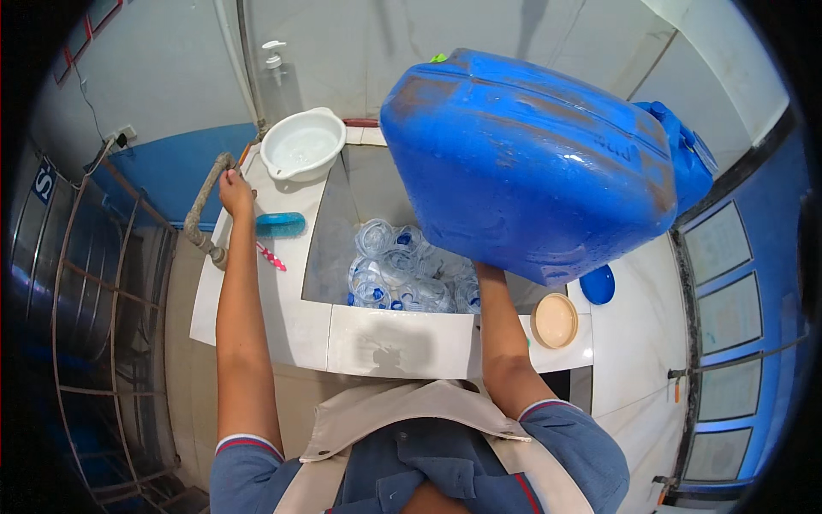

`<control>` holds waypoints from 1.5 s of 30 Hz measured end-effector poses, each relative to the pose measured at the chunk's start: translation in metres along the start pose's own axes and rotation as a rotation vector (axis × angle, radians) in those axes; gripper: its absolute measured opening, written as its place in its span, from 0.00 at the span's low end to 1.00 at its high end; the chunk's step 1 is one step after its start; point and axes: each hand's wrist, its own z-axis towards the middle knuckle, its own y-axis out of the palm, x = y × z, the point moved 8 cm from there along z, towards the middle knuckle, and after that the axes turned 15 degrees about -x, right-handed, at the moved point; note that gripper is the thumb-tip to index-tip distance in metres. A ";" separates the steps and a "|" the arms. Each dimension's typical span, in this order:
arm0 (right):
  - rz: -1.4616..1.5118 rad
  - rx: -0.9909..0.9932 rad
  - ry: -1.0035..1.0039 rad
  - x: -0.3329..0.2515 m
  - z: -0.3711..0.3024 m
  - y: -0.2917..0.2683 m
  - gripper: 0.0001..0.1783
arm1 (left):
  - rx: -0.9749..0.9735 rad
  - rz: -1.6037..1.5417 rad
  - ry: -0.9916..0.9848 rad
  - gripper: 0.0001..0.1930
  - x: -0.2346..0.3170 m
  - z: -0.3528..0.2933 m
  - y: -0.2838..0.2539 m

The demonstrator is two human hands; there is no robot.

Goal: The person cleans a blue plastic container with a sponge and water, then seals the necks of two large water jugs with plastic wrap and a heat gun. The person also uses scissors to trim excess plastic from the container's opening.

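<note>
Over the sink (342, 223), a blue jerrycan (531, 163) is tilting over the right grip (489, 275), which is mostly hiding beneath it, so I cannot tell its hold; the left grip (235, 191) is touching the bent pipe (205, 188), its closure equally unclear. Clear plastic containers (398, 267) are lying in the sink, a brush (281, 224) and white basin (300, 152) are sitting on the counter (295, 330), and beyond, a pump bottle (281, 90) is standing near the pale wall (428, 30).

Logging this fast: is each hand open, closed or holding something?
Left hand: fingers curled at the pipe's upper end; grip cannot be told.
Right hand: hidden by the blue jerrycan; cannot be told.
</note>
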 end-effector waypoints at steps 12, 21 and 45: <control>1.759 -0.055 -0.107 0.004 0.015 0.033 0.28 | -0.019 0.261 0.320 0.23 0.042 -0.030 -0.008; 1.819 -0.029 -0.131 0.019 0.018 0.052 0.25 | -0.033 0.230 0.281 0.23 0.032 -0.027 -0.013; 1.480 -0.085 0.072 0.006 0.014 0.037 0.26 | -0.358 0.835 0.341 0.24 0.028 -0.083 0.032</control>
